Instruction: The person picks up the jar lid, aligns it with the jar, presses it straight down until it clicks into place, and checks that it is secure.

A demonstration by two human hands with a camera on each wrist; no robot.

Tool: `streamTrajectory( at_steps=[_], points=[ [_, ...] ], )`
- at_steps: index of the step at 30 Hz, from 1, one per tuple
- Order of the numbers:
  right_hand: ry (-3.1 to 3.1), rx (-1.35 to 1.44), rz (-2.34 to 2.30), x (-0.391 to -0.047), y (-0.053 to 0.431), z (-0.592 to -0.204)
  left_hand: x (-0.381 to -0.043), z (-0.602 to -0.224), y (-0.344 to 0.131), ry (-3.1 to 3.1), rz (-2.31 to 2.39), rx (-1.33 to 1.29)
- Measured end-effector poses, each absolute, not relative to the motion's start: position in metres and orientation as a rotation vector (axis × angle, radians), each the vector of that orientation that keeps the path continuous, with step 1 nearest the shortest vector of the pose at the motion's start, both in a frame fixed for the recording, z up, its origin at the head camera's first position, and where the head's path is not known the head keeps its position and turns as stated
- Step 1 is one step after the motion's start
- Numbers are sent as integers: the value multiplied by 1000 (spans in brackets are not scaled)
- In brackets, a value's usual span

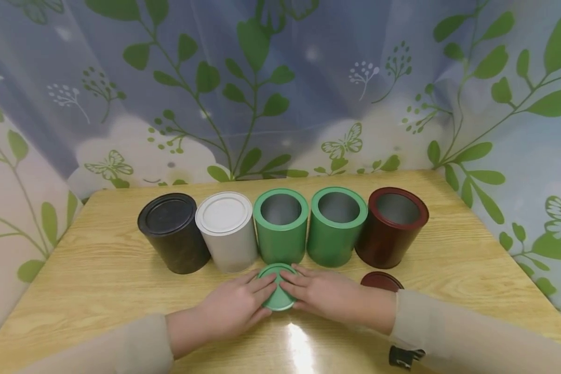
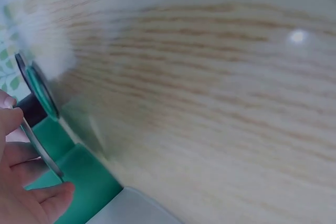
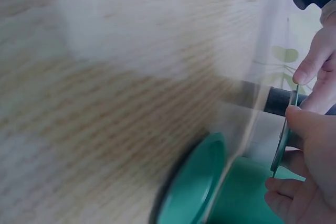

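Both hands hold a green round lid (image 1: pixel 279 300) between them, in front of the row of cans. My left hand (image 1: pixel 234 305) grips its left side and my right hand (image 1: pixel 324 293) its right side, fingers spread over the top. In the right wrist view the held lid (image 3: pixel 283 140) appears nearly edge-on, pinched at the rim by thumb and fingers of each hand, apart from the tabletop. A second green lid (image 3: pixel 197 182) lies on the table there; the right hand and forearm hide it in the head view. Behind the held lid stand two lidless green cans (image 1: pixel 282 244) (image 1: pixel 334 241).
A black can (image 1: pixel 177 244) and a white can (image 1: pixel 231 244), both lidded, stand at the left of the row. An uncovered dark red can (image 1: pixel 387 241) ends it at the right. Its matching dark red lid (image 1: pixel 382 280) lies beside the right forearm. A patterned curtain (image 1: pixel 280 104) hangs behind the table.
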State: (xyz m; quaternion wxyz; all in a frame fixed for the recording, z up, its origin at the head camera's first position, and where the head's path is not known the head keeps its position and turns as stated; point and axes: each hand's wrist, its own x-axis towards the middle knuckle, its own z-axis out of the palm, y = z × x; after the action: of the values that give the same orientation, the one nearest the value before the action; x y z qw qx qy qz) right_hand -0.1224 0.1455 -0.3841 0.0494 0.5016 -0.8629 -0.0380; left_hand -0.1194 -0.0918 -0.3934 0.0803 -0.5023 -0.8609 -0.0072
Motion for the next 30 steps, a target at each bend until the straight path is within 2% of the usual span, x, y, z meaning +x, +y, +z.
streamTrajectory(
  at_steps=[30],
  points=[
    [-2491,1425,-46,-111,160,-338,-116,-338,-86,-2403,-10,-1482]
  ],
)
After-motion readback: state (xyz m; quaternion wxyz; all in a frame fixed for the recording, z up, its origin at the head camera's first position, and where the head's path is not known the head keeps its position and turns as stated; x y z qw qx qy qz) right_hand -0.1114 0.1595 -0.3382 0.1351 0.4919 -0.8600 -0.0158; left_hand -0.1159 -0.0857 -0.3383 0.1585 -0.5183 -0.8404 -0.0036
